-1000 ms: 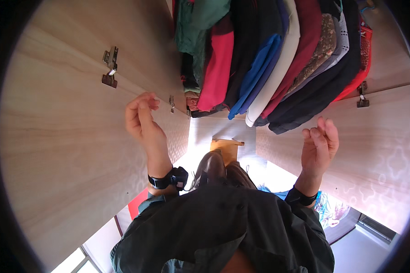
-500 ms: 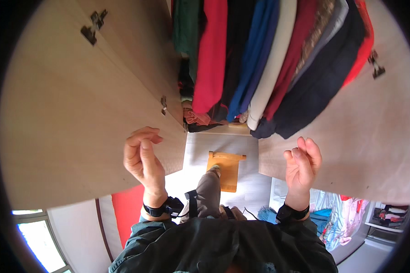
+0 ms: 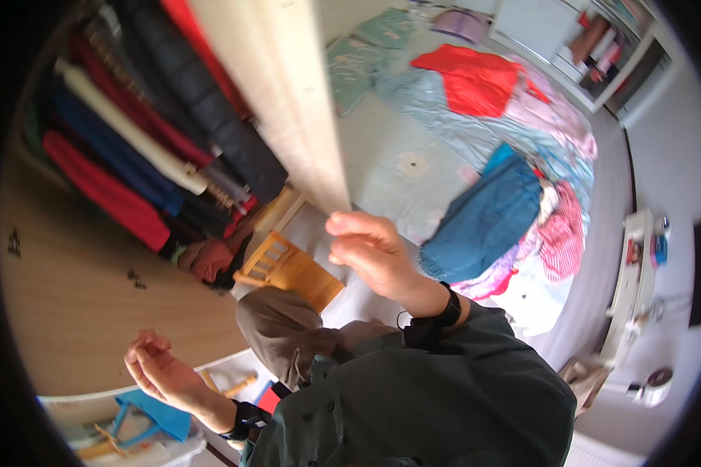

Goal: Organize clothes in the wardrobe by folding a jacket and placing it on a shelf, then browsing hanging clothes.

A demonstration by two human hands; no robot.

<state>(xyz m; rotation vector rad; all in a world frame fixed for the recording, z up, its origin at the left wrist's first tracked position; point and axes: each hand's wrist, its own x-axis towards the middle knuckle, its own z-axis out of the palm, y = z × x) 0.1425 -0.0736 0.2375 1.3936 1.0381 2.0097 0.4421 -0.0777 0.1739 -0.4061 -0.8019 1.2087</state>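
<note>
Since a moment ago my view has swung right, off the hanging clothes (image 3: 125, 163) toward the bed (image 3: 397, 156). My right hand (image 3: 370, 253) hovers at the wardrobe door's edge (image 3: 288, 101), my left hand (image 3: 160, 373) low; both grips loosely curled, empty. The wooden stool (image 3: 288, 268) (below me) crowds the footing.

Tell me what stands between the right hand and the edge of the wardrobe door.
Nothing visible does. The right hand is raised, empty, just below the pale edge of the wardrobe door, fingertips nearly at its lower end. The left hand is low and away, also empty.
</note>
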